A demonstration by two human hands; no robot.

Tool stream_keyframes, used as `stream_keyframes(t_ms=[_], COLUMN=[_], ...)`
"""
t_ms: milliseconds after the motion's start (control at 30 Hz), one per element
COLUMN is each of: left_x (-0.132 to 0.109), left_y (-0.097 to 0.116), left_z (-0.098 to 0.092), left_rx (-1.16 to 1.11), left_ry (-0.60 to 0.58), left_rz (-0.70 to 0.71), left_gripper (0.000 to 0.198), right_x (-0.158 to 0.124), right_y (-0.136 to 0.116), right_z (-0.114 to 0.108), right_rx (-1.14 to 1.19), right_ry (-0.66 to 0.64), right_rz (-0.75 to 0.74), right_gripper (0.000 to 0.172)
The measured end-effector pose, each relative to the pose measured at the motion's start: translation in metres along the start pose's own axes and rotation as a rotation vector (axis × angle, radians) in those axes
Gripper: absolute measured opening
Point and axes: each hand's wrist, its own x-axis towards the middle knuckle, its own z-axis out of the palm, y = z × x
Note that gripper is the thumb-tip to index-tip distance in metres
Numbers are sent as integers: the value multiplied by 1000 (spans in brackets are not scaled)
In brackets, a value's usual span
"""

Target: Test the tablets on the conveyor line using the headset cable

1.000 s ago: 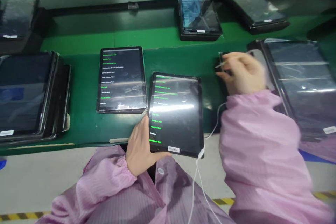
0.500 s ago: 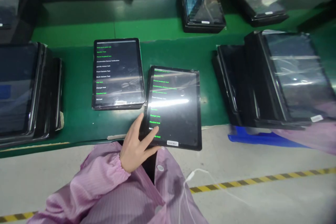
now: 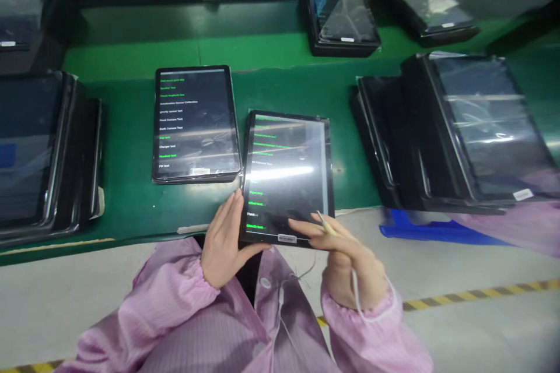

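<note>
Holding a plug point(image 3: 324, 222), right fingers point(image 3: 307, 228) overlap a tablet point(image 3: 284, 195).

On the bench point(image 3: 126, 128), the near tablet point(image 3: 280, 178) lies between the left hand point(image 3: 223, 245) and right hand point(image 3: 350, 262), with a second tablet point(image 3: 196, 122) just to its left, slightly farther back. A left stack point(image 3: 26, 145) and a right stack point(image 3: 494, 128) flank both. Behind, toward the right, sit a rear pile point(image 3: 343, 17) and, beside it, a farther-right pile point(image 3: 431, 6), seemingly also tablets.

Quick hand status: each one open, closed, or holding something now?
Left hand: open, against the nearer tablet at its lower left corner.
Right hand: closed on a white cable end; screen contact can't be told.
</note>
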Motion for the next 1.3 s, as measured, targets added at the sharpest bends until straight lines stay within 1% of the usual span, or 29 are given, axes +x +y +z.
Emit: stream_keyframes(t_ms=[100, 167, 300, 433, 667, 767, 933, 1033, 1200, 1300], left_x=[-1, -1, -2, -3, -3, -2, -1, -1, -2, -2], left_y=[0, 0, -1, -2, -5, -4, -2, -3, -3, -3], left_z=[-1, -1, 0, 1, 0, 0, 3, 4, 5, 4], left_rx=[3, 3, -6, -10, -27, -16, 24, 36, 28, 23], left_ry=[-10, -16, -7, 0, -13, -9, 17, 27, 35, 61], left_rz=[-12, -24, -27, -23, 3, 2, -1, 17, 25, 59], left_gripper=[94, 93, 91, 90, 79, 84, 95, 98, 97, 90], right_x=[12, 14, 13, 16, 25, 23, 10, 4, -1, -2], right_y=[-6, -6, -7, -11, -14, -8, 2, 3, 2, 3], right_z=[1, 3, 10, 19, 30, 24, -7, -19, -18, -18], right_rx=[-66, -118, -140, -164, -212, -205, -246, -281, -261, -241], right_ry=[-70, -92, -106, -131, -254, -242, -116, -100, -100, -115], right_rz=[-186, -240, -256, -278, -318, -308, -195, -162, -116, -138], right_gripper=[23, 27, 35, 38, 43, 42, 37, 36, 35, 34])
